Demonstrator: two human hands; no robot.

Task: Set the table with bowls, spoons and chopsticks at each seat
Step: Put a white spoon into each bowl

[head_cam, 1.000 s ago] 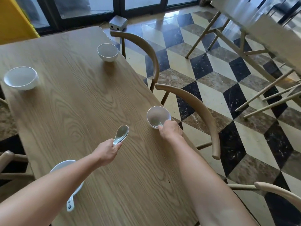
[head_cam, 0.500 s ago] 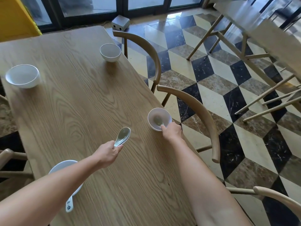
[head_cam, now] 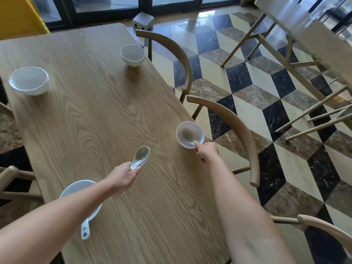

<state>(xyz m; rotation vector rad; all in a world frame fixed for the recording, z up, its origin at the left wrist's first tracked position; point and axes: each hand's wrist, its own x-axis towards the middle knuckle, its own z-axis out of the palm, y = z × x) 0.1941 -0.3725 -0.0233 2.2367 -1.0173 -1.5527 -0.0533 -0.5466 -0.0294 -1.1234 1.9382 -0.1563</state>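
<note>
Four white bowls stand on the wooden table (head_cam: 91, 115). In the near right bowl (head_cam: 198, 130) lies a white spoon (head_cam: 187, 135); my right hand (head_cam: 206, 151) pinches the end of its handle at the bowl's rim. My left hand (head_cam: 123, 176) grips the handle of a second white spoon (head_cam: 141, 156), held just above the table's middle. The near left bowl (head_cam: 76, 187), partly hidden by my left forearm, has a spoon (head_cam: 85, 228) whose handle sticks out over its rim. The far right bowl (head_cam: 132, 55) and far left bowl (head_cam: 29, 80) hold nothing. No chopsticks are in view.
Two curved wooden chairs (head_cam: 242, 130) stand pushed in along the table's right side, another chair (head_cam: 323, 227) at the near right, and chair parts (head_cam: 9, 174) at the left. A second table (head_cam: 304, 31) stands at the far right over the checkered floor.
My right hand has set the spoon deeper into the near right bowl and drawn back slightly to its rim. My left hand with its spoon has barely moved.
</note>
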